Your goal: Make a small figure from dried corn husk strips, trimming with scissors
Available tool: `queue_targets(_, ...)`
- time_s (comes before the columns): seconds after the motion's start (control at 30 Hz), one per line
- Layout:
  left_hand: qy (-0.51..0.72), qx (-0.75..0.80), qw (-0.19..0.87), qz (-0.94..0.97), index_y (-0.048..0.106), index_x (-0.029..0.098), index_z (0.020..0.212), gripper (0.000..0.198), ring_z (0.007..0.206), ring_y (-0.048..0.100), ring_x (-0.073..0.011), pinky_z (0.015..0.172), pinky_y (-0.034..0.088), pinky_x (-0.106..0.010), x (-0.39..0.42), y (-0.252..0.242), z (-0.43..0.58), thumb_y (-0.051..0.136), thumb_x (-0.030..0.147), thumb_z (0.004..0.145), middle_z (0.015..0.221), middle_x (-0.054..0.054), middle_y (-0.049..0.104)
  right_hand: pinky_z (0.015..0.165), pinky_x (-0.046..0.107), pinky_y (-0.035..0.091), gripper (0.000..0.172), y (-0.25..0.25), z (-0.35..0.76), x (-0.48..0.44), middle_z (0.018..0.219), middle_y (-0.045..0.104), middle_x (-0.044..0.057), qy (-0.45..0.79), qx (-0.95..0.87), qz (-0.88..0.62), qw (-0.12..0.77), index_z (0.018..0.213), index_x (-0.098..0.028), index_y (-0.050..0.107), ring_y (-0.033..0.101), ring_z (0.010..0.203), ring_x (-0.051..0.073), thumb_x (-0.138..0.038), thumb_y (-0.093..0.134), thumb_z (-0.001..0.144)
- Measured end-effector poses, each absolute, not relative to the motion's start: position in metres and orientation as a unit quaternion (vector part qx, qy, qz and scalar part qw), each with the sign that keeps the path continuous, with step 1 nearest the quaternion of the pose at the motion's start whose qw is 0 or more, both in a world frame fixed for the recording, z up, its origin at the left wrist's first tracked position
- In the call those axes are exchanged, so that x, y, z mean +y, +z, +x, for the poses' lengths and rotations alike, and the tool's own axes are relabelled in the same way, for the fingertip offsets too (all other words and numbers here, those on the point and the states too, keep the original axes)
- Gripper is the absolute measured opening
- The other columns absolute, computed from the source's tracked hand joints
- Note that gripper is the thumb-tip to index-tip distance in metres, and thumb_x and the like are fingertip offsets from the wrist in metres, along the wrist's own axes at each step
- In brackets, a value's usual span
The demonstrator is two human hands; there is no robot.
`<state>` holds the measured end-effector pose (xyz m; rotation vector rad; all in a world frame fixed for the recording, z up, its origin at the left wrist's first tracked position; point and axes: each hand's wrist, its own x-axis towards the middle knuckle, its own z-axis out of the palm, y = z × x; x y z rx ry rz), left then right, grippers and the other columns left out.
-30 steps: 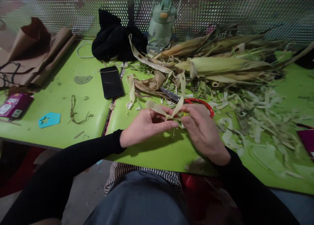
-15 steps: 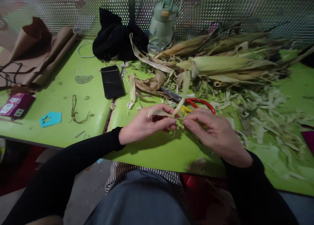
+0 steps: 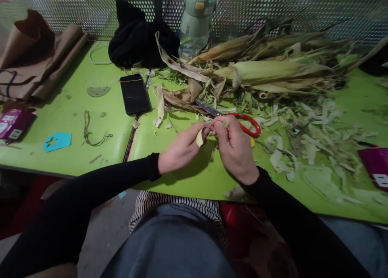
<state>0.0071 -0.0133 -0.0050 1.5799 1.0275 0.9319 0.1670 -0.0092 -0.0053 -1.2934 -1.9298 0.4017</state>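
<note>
My left hand (image 3: 183, 147) and my right hand (image 3: 236, 148) meet fingertip to fingertip above the front of the green table (image 3: 182, 181). Between them is a pale corn husk strip (image 3: 200, 138); one curled end shows at the left fingers. Both hands are closed on it, and much of the strip is hidden by the fingers. Just beyond the right hand lie scissors with red handles (image 3: 253, 126), blades pointing left, partly covered by that hand. Behind them spreads a heap of dry corn husks (image 3: 269, 73).
Husk scraps (image 3: 318, 136) litter the right side. A black phone (image 3: 135, 94), a protractor (image 3: 98, 91), a twisted cord (image 3: 87, 134) and a blue paper piece (image 3: 57, 141) lie left. A bottle (image 3: 197, 21), black cloth (image 3: 139, 43) and brown paper (image 3: 39, 63) stand at the back.
My right hand has moved left and up, its fingers now folded over the strip against my left fingertips. The strip's upright end no longer shows. The whole view has shifted slightly.
</note>
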Motion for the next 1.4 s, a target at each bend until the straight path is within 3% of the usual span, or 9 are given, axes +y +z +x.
queue_targets(0.2, 0.407, 0.424, 0.416, 0.693, 0.064, 0.017, 0.104, 0.024, 0.086, 0.061, -0.0151, 0.083, 0.047, -0.028, -0.01, 0.003, 0.007, 0.041, 0.021, 0.098, 0.099, -0.004, 0.069, 0.072, 0.031, 0.054, 0.022, -0.001, 0.167, -0.01, 0.095, 0.074, 0.003, 0.171, -0.72, -0.469, 0.481, 0.1, -0.027, 0.071, 0.068, 0.084, 0.018, -0.039, 0.052, 0.1)
queue_targets(0.37, 0.425, 0.39, 0.422, 0.699, 0.066, 0.018, 0.108, 0.027, 0.094, 0.064, -0.0164, 0.084, 0.048, -0.026, -0.01, 0.006, 0.006, 0.041, 0.026, 0.1, 0.106, -0.004, 0.072, 0.046, 0.025, 0.045, 0.026, 0.005, 0.169, -0.011, 0.082, 0.068, 0.001, 0.237, -0.668, -0.491, 0.508, 0.101, -0.028, 0.074, 0.052, 0.055, 0.012, -0.044, 0.054, 0.098)
queue_targets(0.47, 0.417, 0.387, 0.45, 0.688, 0.065, 0.018, 0.11, 0.027, 0.086, 0.062, -0.0145, 0.076, 0.047, -0.024, -0.012, 0.007, 0.007, 0.041, 0.027, 0.1, 0.103, -0.004, 0.07, 0.044, 0.023, 0.042, 0.027, 0.003, 0.17, -0.011, 0.072, 0.059, -0.001, 0.277, -0.657, -0.483, 0.508, 0.099, -0.028, 0.073, 0.046, 0.051, 0.01, -0.046, 0.054, 0.098)
queue_targets(0.6, 0.4, 0.398, 0.472, 0.677, 0.063, 0.015, 0.099, 0.028, 0.066, 0.052, -0.0112, 0.062, 0.041, -0.023, -0.01, 0.011, 0.007, 0.042, 0.034, 0.101, 0.078, -0.001, 0.061, 0.045, 0.024, 0.04, 0.027, -0.002, 0.173, -0.005, 0.066, 0.052, -0.003, 0.278, -0.664, -0.477, 0.504, 0.099, -0.027, 0.07, 0.045, 0.05, 0.011, -0.047, 0.052, 0.098)
queue_targets(0.9, 0.34, 0.462, 0.43, 0.697, 0.058, 0.014, 0.091, 0.009, 0.076, 0.057, -0.0136, 0.072, 0.044, -0.026, 0.013, 0.012, 0.007, 0.064, 0.011, 0.085, 0.086, -0.002, 0.066, 0.07, 0.036, 0.043, 0.025, 0.02, 0.18, 0.019, 0.077, 0.074, 0.005, 0.062, -0.845, -0.464, 0.257, 0.102, -0.022, 0.07, 0.063, 0.065, 0.021, -0.023, 0.046, 0.097)
queue_targets(0.97, 0.37, 0.457, 0.482, 0.65, 0.055, 0.016, 0.094, 0.007, 0.063, 0.053, -0.0103, 0.064, 0.043, -0.024, 0.014, 0.008, 0.009, 0.056, 0.01, 0.09, 0.078, 0.001, 0.062, 0.069, 0.035, 0.044, 0.025, 0.017, 0.179, 0.023, 0.081, 0.074, 0.005, 0.109, -0.835, -0.469, 0.266, 0.102, -0.022, 0.07, 0.063, 0.067, 0.021, -0.024, 0.046, 0.097)
queue_targets(1.13, 0.44, 0.438, 0.581, 0.526, 0.049, 0.017, 0.084, 0.015, 0.049, 0.04, -0.0051, 0.049, 0.033, -0.019, 0.017, 0.003, 0.008, 0.05, 0.019, 0.098, 0.061, 0.008, 0.045, 0.059, 0.028, 0.046, 0.025, -0.005, 0.172, 0.026, 0.073, 0.063, -0.001, 0.321, -0.687, -0.497, 0.421, 0.103, -0.024, 0.068, 0.06, 0.063, 0.015, -0.044, 0.054, 0.097)
queue_targets(1.27, 0.408, 0.436, 0.627, 0.5, 0.049, 0.015, 0.082, 0.016, 0.054, 0.047, -0.0038, 0.051, 0.036, -0.018, 0.023, 0.003, 0.001, 0.055, 0.018, 0.096, 0.068, 0.005, 0.053, 0.061, 0.029, 0.049, 0.031, -0.012, 0.174, 0.027, 0.073, 0.064, -0.001, 0.432, -0.645, -0.487, 0.4, 0.102, -0.024, 0.069, 0.061, 0.065, 0.015, -0.052, 0.062, 0.091)
queue_targets(1.4, 0.403, 0.392, 0.63, 0.537, 0.047, 0.017, 0.087, 0.017, 0.064, 0.055, -0.0064, 0.062, 0.044, -0.02, 0.026, -0.003, -0.003, 0.063, 0.02, 0.091, 0.072, 0.004, 0.059, 0.066, 0.032, 0.05, 0.022, -0.003, 0.184, 0.028, 0.086, 0.071, 0.001, 0.38, -0.695, -0.49, 0.364, 0.091, -0.025, 0.071, 0.064, 0.074, 0.018, -0.046, 0.071, 0.084)
